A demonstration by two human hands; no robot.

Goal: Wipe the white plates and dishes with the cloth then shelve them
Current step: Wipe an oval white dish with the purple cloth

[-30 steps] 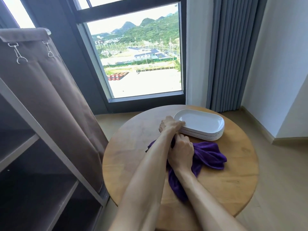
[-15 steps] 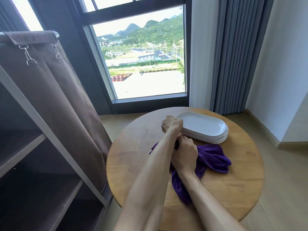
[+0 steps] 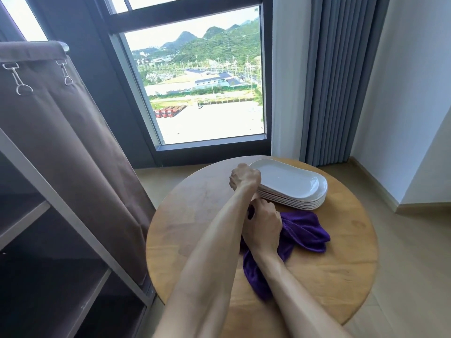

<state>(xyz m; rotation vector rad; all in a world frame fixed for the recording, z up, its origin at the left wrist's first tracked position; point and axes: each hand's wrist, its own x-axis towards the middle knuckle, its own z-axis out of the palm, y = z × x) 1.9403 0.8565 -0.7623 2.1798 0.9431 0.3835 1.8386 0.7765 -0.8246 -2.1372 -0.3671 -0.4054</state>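
The left hand (image 3: 244,178) grips the top oval white ceramic plate (image 3: 286,181), lifted slightly since before, while the right hand (image 3: 262,226) clutches the crumpled purple cloth (image 3: 305,230).

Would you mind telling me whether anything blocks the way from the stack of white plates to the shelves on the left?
Nothing visible does. The plates sit on the round table; the shelves stand open-fronted, with the brown curtain pulled aside.
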